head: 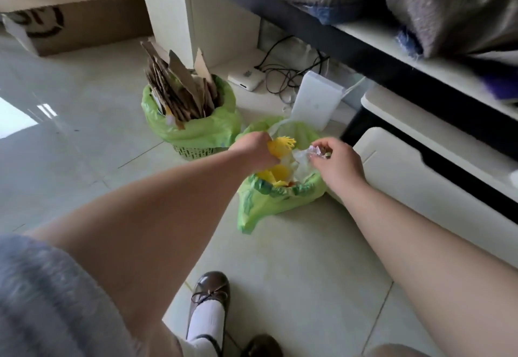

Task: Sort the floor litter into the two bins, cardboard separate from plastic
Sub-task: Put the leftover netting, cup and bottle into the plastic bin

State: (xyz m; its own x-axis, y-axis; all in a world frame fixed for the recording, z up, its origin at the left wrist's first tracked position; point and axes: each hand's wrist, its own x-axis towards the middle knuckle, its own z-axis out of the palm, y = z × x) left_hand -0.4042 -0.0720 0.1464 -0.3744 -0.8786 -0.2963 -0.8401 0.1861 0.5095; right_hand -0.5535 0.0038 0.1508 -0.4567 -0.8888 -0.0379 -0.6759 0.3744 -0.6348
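Two bins lined with green bags stand on the tiled floor. The far bin (196, 135) is stuffed with upright cardboard pieces (179, 87). The near bin (269, 196) holds yellow and white plastic. My left hand (252, 149) is over the near bin's left rim, closed on a yellow plastic piece (280, 144) with comb-like teeth. My right hand (336, 160) hovers over the bin's right side, fingers pinched on crumpled clear plastic wrap (315, 151).
A white box (316, 104) and tangled black cables (286, 73) lie behind the bins under a white desk (420, 56). A white unit (420, 177) stands to the right. A large cardboard carton (75, 20) sits at the back left. My brown shoes (210, 295) are below.
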